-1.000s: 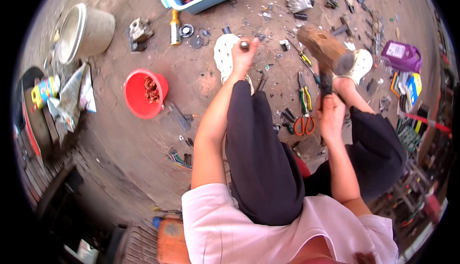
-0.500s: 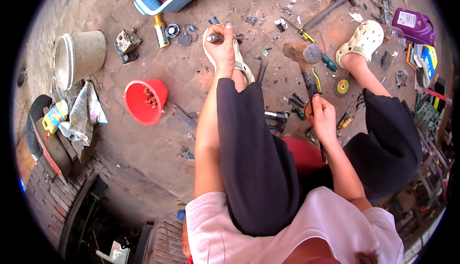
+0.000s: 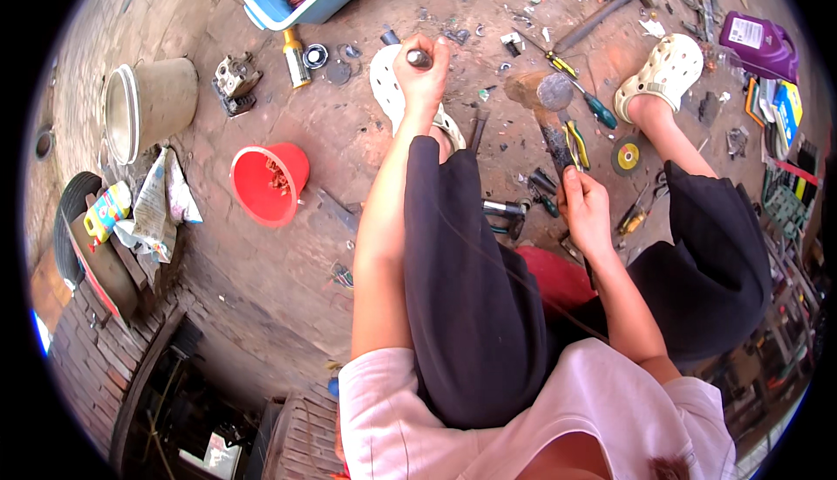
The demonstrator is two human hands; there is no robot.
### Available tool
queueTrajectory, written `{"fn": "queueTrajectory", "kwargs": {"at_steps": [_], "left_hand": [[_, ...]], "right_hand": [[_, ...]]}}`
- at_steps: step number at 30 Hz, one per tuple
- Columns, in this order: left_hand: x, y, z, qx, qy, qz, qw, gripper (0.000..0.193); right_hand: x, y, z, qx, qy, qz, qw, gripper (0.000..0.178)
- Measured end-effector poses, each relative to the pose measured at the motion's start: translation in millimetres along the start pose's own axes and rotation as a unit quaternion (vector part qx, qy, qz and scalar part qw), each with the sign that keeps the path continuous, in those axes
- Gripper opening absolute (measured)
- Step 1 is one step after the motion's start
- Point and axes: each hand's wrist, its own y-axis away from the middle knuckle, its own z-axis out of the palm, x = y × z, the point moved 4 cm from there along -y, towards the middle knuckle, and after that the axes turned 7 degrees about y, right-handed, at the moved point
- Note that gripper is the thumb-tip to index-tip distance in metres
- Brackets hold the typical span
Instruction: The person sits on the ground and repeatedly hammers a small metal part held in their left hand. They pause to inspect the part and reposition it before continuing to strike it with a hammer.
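My left hand [image 3: 423, 81] is closed round a short metal rod [image 3: 419, 59], whose round end points up out of the fist. The rod's lower end is hidden beneath the hand. This fist is over the cream clog [image 3: 384, 74] on my left foot. My right hand [image 3: 585, 210] grips the wooden handle of a hammer [image 3: 553, 136] in front of my lap. The heavy hammer head [image 3: 554, 93] is raised above the ground, to the right of the left fist and apart from the rod.
A red bucket [image 3: 301, 170] with copper-coloured scraps and a blue tub [image 3: 327, 9] of wire coils stand left and far. Pliers [image 3: 576, 144], a screwdriver [image 3: 599, 111], a cutting disc [image 3: 626, 156] and another hammer [image 3: 602, 16] lie on the right. A purple jug [image 3: 758, 44] stands far right.
My left hand has shifted slightly right, and the rod has turned so its end faces up. The hammer has swung a little to the left with my right hand.
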Motion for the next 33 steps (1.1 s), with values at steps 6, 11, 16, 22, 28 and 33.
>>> {"fn": "queueTrajectory", "kwargs": {"at_steps": [6, 11, 16, 22, 28, 33], "left_hand": [[4, 0, 18, 0.033, -0.044, 0.015, 0.998, 0.035], [9, 6, 14, 0.06, 0.017, 0.008, 0.998, 0.033], [-14, 6, 26, 0.059, 0.017, 0.009, 0.998, 0.019], [-5, 10, 15, 0.055, -0.016, -0.015, 0.998, 0.018], [-5, 10, 23, 0.054, 0.007, 0.043, 0.998, 0.027], [-54, 15, 4, 0.054, -0.044, -0.004, 0.998, 0.016]], "right_hand": [[-70, -3, -3, -0.023, -0.017, -0.028, 0.999, 0.047], [-161, 20, -1, -0.061, -0.16, -0.248, 0.954, 0.047], [-106, -8, 22, 0.048, 0.02, -0.226, 0.973, 0.043], [-122, -4, 7, -0.009, 0.072, -0.128, 0.989, 0.05], [-139, 24, -3, 0.06, -0.078, -0.304, 0.948, 0.052], [-97, -16, 33, -0.006, 0.104, -0.078, 0.992, 0.046]]}}
